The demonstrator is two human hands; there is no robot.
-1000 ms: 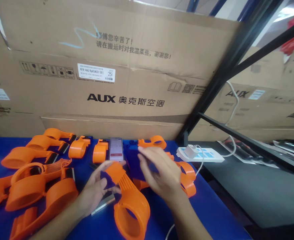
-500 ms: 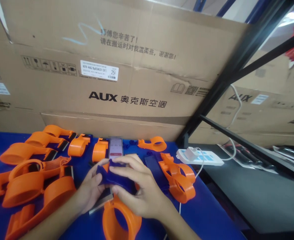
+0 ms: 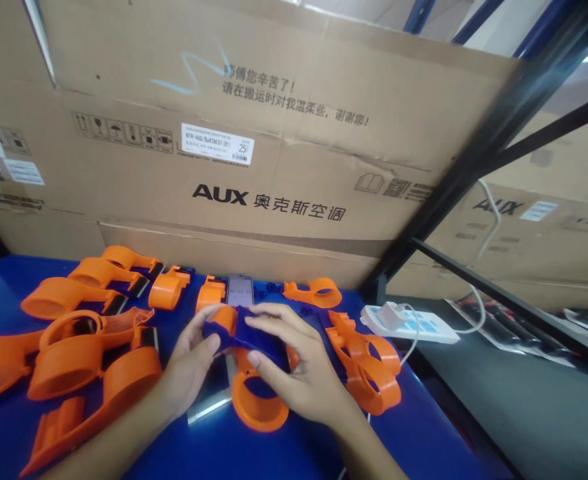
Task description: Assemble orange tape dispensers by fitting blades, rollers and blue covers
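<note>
An orange and blue tape dispenser (image 3: 254, 341) is held between both hands in the middle of the head view. My left hand (image 3: 187, 367) is closed around its left end, thumb on the blue edge beside an orange part. My right hand (image 3: 307, 373) grips the blue part from the right, fingers over the top and thumb in front. An orange ring (image 3: 260, 403) shows just below the hands; how it joins the held dispenser is hidden. A flat metallic strip (image 3: 209, 405) lies on the blue table (image 3: 214, 453) near my left wrist.
Several orange tape dispensers (image 3: 67, 367) crowd the left side, and more orange holders (image 3: 371, 373) lie at right. A phone (image 3: 241, 289) lies behind the hands. A white power strip (image 3: 431, 328) with a cable sits beyond the rack post. Cardboard (image 3: 274, 167) walls off the back.
The view has shifted, so the scene sits farther right. The held dispenser is tilted differently, with more of its orange part showing. Both hands still hold it.
</note>
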